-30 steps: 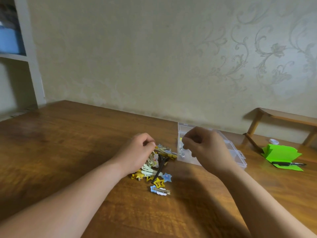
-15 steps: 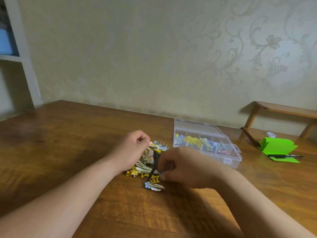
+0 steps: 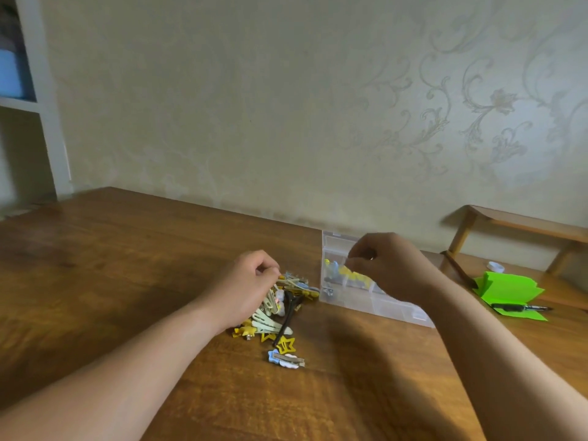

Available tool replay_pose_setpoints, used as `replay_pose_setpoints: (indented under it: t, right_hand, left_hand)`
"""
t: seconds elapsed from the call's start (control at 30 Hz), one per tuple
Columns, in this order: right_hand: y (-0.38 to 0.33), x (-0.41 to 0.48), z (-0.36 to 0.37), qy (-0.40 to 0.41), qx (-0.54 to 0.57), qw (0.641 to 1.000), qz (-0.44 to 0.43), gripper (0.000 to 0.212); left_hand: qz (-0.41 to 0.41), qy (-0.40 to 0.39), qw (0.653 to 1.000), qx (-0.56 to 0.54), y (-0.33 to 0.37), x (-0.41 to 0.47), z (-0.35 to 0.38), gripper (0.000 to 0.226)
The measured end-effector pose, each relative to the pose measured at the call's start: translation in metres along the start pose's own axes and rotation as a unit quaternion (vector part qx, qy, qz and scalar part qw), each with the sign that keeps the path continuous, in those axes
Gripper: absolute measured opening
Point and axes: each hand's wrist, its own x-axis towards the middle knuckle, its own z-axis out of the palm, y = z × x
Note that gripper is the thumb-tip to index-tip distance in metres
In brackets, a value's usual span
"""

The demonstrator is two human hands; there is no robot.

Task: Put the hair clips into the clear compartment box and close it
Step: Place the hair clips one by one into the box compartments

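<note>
A pile of hair clips [image 3: 280,313], mostly yellow and cream, lies on the wooden table [image 3: 127,281]. A blue and white clip [image 3: 286,358] and a yellow star clip [image 3: 286,343] lie at the pile's near edge. My left hand [image 3: 251,284] rests on the pile, with curled fingers pinching a clip at its far side. The clear compartment box [image 3: 366,302] stands open to the right of the pile, with yellow and blue clips inside. My right hand [image 3: 385,265] hovers over the box's left compartments, fingertips pinched together on a small clip that they mostly hide.
Folded green paper [image 3: 509,291] with a black pen [image 3: 521,308] lies right of the box, and a white cap [image 3: 495,266] sits behind it. A low wooden rack [image 3: 525,224] stands at the back right against the wall. A white shelf unit [image 3: 38,116] is at the far left.
My right hand went down to the pile half a second ago and has come back up over the box. My left hand has stayed on the pile.
</note>
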Motion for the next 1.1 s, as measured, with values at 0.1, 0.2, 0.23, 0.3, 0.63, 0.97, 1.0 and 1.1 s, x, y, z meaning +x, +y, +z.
replay_pose_setpoints:
  t: [0.1, 0.2, 0.23, 0.3, 0.63, 0.97, 1.0, 1.1]
  right_hand:
    - [-0.004, 0.012, 0.012, -0.043, -0.055, 0.998, 0.009, 0.006]
    - [-0.012, 0.020, 0.021, -0.061, -0.101, 0.993, 0.006, 0.010]
    - [-0.013, 0.022, 0.024, -0.063, -0.111, 0.992, 0.009, 0.011]
    - [-0.014, 0.028, 0.028, -0.061, -0.115, 0.991, 0.023, 0.011]
    - [-0.007, 0.016, 0.048, 0.034, -0.127, 0.991, 0.042, 0.025]
    - [-0.039, -0.030, 0.019, -0.018, 0.042, 0.995, -0.087, 0.009]
    - [-0.045, -0.036, 0.017, -0.064, 0.044, 0.992, -0.100, 0.006]
    - [-0.063, -0.050, 0.019, -0.196, 0.017, 0.972, -0.131, 0.011]
  left_hand:
    - [-0.002, 0.001, 1.000, -0.003, 0.001, 0.000, 0.000, 0.018]
    - [0.000, -0.001, 1.000, 0.002, 0.001, -0.001, -0.001, 0.019]
    - [-0.001, -0.003, 1.000, 0.005, 0.001, -0.001, -0.001, 0.019]
    - [-0.001, -0.005, 1.000, 0.006, 0.000, -0.001, -0.001, 0.020]
    - [0.005, -0.004, 1.000, 0.005, -0.001, 0.000, 0.000, 0.019]
    - [0.003, 0.007, 1.000, 0.010, 0.003, -0.001, -0.001, 0.020]
    - [0.003, 0.007, 1.000, 0.009, 0.003, -0.001, -0.001, 0.019]
    - [0.003, 0.007, 1.000, -0.006, 0.001, -0.001, -0.001, 0.017]
